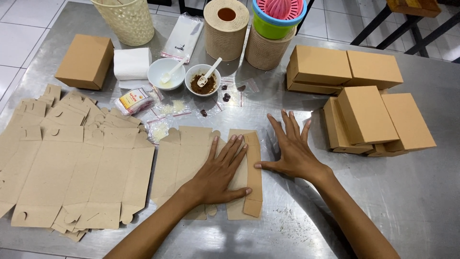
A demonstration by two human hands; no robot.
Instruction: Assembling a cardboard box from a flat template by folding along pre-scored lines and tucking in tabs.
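Observation:
A flat brown cardboard box blank [182,163] lies on the steel table [421,192] in front of me. My left hand [218,172] presses flat on its right part, fingers spread. The narrow right flap [253,177] is folded up along my left fingertips. My right hand [292,148] lies flat on the bare table just right of the flap, its thumb touching the flap's edge. Neither hand grips anything.
A stack of flat blanks [72,158] lies at the left. Several folded brown boxes [364,110] are piled at the right, one more box [86,60] at back left. Two small bowls with spoons [184,74], small sachets, tissue rolls and a basket stand behind.

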